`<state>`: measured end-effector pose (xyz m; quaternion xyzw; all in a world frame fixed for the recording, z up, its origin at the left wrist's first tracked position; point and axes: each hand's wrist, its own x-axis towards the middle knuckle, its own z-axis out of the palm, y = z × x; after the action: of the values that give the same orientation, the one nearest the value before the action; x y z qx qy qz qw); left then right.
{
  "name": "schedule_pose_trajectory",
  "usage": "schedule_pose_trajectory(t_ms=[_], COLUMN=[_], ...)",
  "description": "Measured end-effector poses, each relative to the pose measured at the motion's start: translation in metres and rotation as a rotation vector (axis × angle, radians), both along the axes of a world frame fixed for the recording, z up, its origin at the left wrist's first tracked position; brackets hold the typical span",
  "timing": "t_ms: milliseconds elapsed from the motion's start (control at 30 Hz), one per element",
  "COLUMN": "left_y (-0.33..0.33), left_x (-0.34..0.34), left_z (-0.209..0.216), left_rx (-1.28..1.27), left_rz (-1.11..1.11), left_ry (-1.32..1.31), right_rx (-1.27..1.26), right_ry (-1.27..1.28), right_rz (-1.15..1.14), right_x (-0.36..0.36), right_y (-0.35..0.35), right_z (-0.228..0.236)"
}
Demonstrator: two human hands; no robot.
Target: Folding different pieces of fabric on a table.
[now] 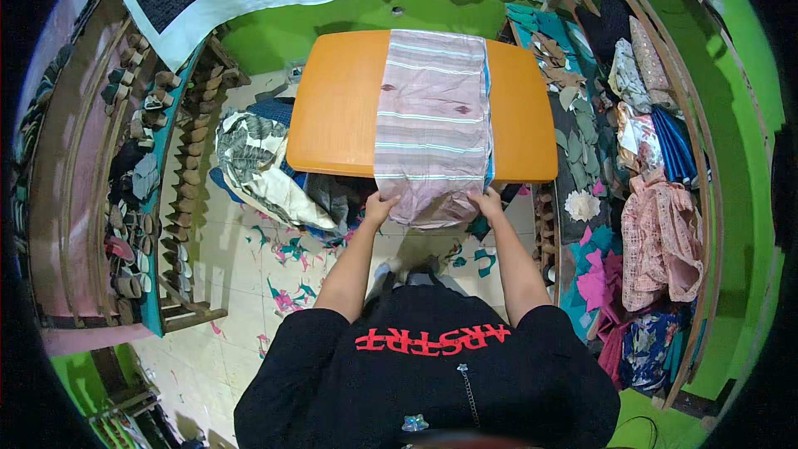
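Observation:
A long strip of pinkish striped fabric [432,108] lies across the orange table [332,108], running from its far edge over the near one. Its near end hangs off the table toward me. My left hand [381,206] pinches the left corner of that hanging end. At the opposite corner, my right hand [486,201] grips the cloth in the same way. Between my hands the fabric sags a little and looks creased. A thin blue edge shows along the cloth's right side.
Wooden racks with several shoes [187,175] stand on the left. A patterned cloth bundle [258,166] lies on the floor beside the table. Scraps [291,298] litter the tiles. On the right, a shelf holds folded fabrics, including a pink lace cloth [661,241], and cut pieces.

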<state>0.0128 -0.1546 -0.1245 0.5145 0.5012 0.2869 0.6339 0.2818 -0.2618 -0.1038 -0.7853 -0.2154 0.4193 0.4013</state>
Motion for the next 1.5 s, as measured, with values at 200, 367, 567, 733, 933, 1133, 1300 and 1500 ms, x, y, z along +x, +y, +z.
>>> schedule_pose_trajectory(t_ms=[200, 367, 567, 733, 933, 1133, 1300, 1500], left_y=[-0.029, -0.045, -0.065, -0.075, -0.074, -0.054, -0.027, 0.028], left_x=[-0.027, -0.035, -0.044, -0.062, -0.077, -0.070, -0.054, -0.016], left_z=[-0.016, -0.020, 0.025, 0.065, 0.065, 0.136, 0.173, 0.186], left_rx=[-0.008, 0.040, -0.302, -0.576, -0.707, -0.746, -0.890, -0.888], left_rz=[-0.139, -0.156, -0.147, -0.394, -0.408, -0.432, -0.414, -0.192], left_ry=[0.117, 0.189, -0.132, -0.207, -0.173, -0.448, -0.828, -1.143], right_rx=[0.059, 0.259, 0.101, 0.194, 0.150, 0.134, 0.330, 0.547], right_ry=[-0.169, -0.011, 0.335, 0.844, 0.787, 0.586, 0.649, 0.949], right_rz=[0.055, -0.019, -0.037, -0.187, -0.133, -0.051, -0.164, -0.256], right_x=[-0.006, -0.031, -0.047, -0.061, -0.089, -0.094, -0.078, -0.050], right_y=[-0.015, -0.040, -0.079, -0.094, -0.106, -0.101, -0.080, -0.006], right_z=[-0.004, -0.007, -0.028, -0.020, 0.032, 0.098, 0.131, 0.156])
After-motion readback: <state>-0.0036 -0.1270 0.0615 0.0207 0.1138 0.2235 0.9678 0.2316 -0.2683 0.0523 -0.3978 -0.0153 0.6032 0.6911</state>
